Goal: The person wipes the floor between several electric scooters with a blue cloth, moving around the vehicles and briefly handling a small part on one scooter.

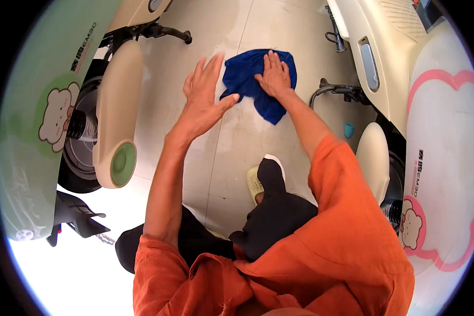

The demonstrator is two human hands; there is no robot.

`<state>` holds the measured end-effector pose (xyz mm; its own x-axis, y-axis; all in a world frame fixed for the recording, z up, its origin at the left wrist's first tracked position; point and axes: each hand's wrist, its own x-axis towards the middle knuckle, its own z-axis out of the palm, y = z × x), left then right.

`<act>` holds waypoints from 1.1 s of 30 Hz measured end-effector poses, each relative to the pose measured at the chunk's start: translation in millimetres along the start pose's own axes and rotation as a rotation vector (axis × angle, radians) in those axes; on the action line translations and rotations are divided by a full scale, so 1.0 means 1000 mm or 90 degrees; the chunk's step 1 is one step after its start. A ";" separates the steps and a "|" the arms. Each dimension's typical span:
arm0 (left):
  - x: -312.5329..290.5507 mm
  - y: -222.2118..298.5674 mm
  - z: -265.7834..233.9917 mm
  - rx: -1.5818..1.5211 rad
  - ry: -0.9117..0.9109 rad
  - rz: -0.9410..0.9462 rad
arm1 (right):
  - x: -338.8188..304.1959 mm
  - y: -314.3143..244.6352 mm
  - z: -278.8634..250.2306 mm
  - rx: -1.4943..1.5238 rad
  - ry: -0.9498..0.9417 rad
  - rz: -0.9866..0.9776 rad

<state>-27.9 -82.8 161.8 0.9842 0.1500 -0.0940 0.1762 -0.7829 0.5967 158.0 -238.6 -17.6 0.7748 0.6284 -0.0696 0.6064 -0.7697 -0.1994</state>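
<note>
A crumpled dark blue cloth (pixel 243 79) lies on the pale tiled floor in front of me. My right hand (pixel 275 76) rests flat on its right part, fingers stretched out and pointing away from me. Just left of the cloth, my left hand (pixel 203 97) hovers with spread fingers, slightly blurred at the tips, and holds nothing. Its thumb reaches close to the cloth's lower left corner; whether they touch I cannot tell.
A green and cream scooter (pixel 116 105) stands close on my left, a white, pink and cream one (pixel 442 121) on my right. Their stands (pixel 334 87) jut toward the middle. A small teal cup (pixel 348 130) sits on the tiled floor (pixel 195 168) by the right scooter.
</note>
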 end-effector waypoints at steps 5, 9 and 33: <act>-0.026 -0.104 0.094 0.121 -0.131 -0.288 | 0.051 0.031 -0.010 -0.034 -0.045 0.030; -0.051 -0.119 0.114 0.171 -0.175 -0.329 | 0.078 0.038 -0.016 -0.067 -0.102 0.065; -0.045 -0.122 0.128 0.180 -0.143 -0.328 | 0.022 0.012 -0.024 -0.029 -0.029 0.055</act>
<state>-91.4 -70.9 -8.8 0.7456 0.4439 -0.4970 0.5961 -0.7777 0.1996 186.5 -237.1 1.8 0.8160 0.5635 -0.1288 0.5465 -0.8247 -0.1457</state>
